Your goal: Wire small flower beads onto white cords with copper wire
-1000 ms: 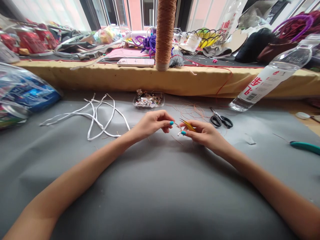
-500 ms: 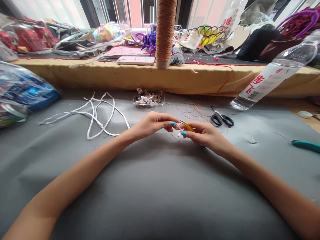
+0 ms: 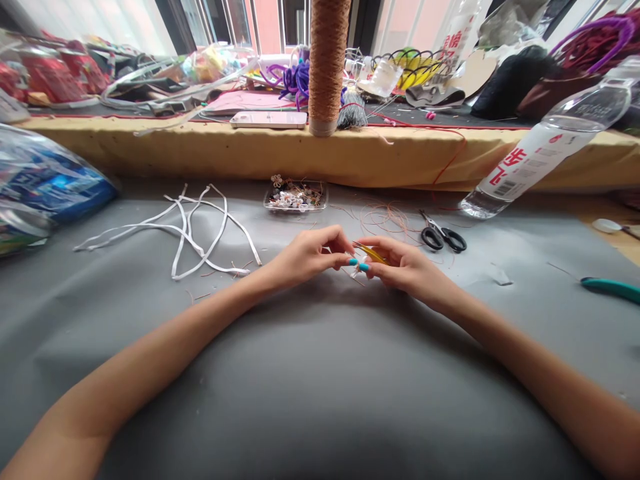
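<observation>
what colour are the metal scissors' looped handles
Black looped handles, seen best in the head view.

A: What do we find covered?
B: Our left hand (image 3: 320, 253) and right hand (image 3: 403, 265) hide part of the white piece (image 3: 355, 273); we cannot tell its shape.
A: Cut off?
B: Plastic bag (image 3: 57, 173) at left edge, teal handle (image 3: 611, 289) at right, wrapped post (image 3: 328, 67) at top. Red cans (image 3: 47, 75): blurred.

Matt grey tabletop covering (image 3: 280, 373); glossy clear plastic bottle (image 3: 540, 150).
</observation>
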